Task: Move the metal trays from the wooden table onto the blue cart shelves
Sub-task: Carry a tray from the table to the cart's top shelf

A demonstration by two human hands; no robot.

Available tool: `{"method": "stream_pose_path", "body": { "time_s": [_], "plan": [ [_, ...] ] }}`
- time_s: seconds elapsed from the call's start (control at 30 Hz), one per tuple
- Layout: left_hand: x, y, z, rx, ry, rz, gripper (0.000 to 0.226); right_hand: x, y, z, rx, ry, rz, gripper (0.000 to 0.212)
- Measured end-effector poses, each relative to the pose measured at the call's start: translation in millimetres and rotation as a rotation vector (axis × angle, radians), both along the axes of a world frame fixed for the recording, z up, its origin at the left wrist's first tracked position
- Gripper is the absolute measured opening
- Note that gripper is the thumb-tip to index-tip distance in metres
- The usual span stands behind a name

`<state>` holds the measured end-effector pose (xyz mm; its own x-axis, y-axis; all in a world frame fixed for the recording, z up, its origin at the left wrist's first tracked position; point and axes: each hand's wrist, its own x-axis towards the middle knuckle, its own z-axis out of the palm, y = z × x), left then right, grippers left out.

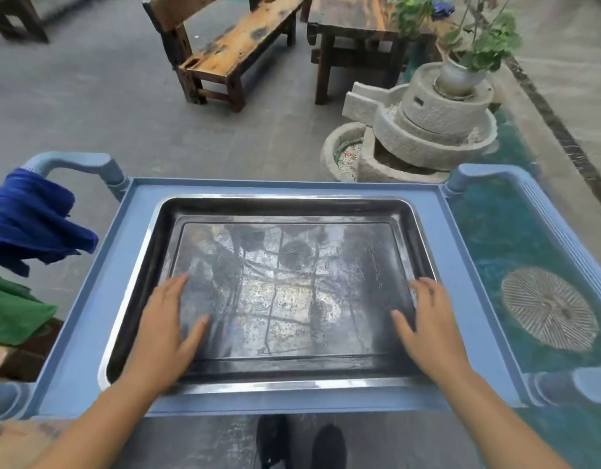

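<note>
A large rectangular metal tray with a shiny, scuffed bottom lies flat on the top shelf of the blue cart. My left hand rests inside the tray at its near left, fingers spread and flat on the bottom. Inside the near right of the tray, my right hand is likewise flat and spread, fingertips by the right wall. Neither hand grips anything. No wooden table with other trays shows near me.
Blue cloth hangs on the cart's left handle above a green cloth. Beyond the cart stand a stone mill with a potted plant, a wooden bench and a dark table. My feet show below.
</note>
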<state>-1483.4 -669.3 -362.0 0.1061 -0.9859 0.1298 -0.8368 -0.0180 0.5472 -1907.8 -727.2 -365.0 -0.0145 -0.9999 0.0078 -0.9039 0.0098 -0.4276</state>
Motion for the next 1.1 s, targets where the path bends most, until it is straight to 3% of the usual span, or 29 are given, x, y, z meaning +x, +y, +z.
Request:
{"method": "stream_pose_path", "body": {
  "time_s": [0.2, 0.33, 0.57, 1.1],
  "plan": [
    [-28, 25, -7, 0.139, -0.141, -0.279, 0.072, 38, 43, -9, 0.160, 0.054, 0.223, 0.080],
    [-24, 35, -23, 0.348, -0.325, -0.354, 0.089, 43, 61, -25, 0.258, 0.210, 0.340, 0.098],
    [-32, 34, -28, 0.398, -0.424, -0.410, 0.097, 41, 60, -32, 0.276, 0.342, 0.475, 0.105],
    [-71, 61, -36, 0.488, -0.462, -0.244, 0.103, 20, 12, -28, 0.247, 0.283, 0.577, 0.101]
  ]
}}
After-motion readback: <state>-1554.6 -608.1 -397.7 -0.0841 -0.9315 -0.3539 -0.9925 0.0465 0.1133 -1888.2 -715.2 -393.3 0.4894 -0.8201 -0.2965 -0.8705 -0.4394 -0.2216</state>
